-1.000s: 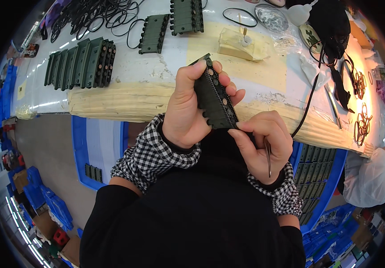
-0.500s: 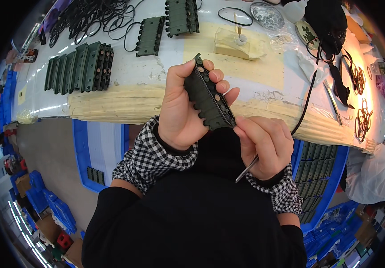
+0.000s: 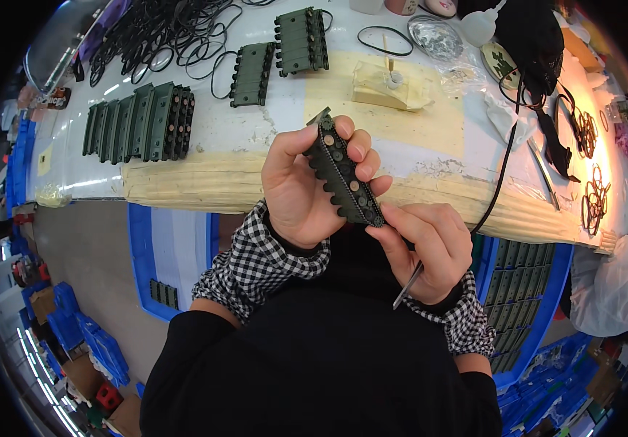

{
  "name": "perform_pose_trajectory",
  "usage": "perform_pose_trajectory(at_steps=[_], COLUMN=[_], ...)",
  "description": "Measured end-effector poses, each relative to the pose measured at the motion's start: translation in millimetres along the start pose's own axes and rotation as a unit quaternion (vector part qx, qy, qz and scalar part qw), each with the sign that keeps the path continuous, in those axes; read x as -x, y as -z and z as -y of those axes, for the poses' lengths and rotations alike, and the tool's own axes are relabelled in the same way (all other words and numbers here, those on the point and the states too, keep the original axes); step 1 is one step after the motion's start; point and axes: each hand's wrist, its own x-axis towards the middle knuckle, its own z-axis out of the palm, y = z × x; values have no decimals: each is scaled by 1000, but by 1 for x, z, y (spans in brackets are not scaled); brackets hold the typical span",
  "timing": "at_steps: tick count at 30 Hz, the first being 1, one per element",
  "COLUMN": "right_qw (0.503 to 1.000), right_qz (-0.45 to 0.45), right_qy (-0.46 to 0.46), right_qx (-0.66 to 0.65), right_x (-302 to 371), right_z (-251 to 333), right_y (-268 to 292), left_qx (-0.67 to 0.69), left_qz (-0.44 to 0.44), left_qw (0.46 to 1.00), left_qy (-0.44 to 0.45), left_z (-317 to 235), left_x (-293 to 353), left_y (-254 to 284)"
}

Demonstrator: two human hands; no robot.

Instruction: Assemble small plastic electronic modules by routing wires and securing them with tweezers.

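My left hand is closed round a dark green toy tank chassis, tilted with its wheeled side up. Round wheels, some with copper-coloured centres, line that side, and a thin black beaded track runs along them. With thumb and forefinger, my right hand pinches at the chassis's lower right end. A slim metal tool is tucked in the same hand, its end sticking out below the palm; the rest of it is hidden by the fingers.
More green chassis stand in a row at left and in stacks farther back. Black rubber loops lie beyond. A taped block holds a small pot with a stick. Tweezers lie at right. Blue trays sit below the table edge.
Both hands and the chassis sit slightly lower in the picture, and the chassis is turned so its wheels show more. The whole view has shifted a little.
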Motion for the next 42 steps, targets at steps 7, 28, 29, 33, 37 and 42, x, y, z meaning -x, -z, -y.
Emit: perform_pose_trajectory(at_steps=[7, 28, 29, 33, 37, 42], right_qw=[1000, 999, 999, 997, 981, 976], right_qz=[13, 27, 31, 30, 42, -6], right_qy=[-14, -16, -18, -61, -171, -165], right_qx=[-4, -7, -11, -31, -80, -141], right_x=[4, 6, 4, 3, -4, -31], right_z=[3, 2, 2, 3, 10, 5], right_y=[4, 5, 6, 12, 26, 39], left_qx=[-70, -147, -155, -189, -181, -181], left_qz=[-8, 20, 18, -9, -9, -3], left_qw=[997, 989, 988, 982, 983, 983], left_qy=[8, 6, 3, -2, 9, 25], left_z=[-1, -9, -8, -7, -4, 0], left_x=[1, 2, 3, 5, 4, 7], left_y=[-7, -10, -11, -12, -9, -7])
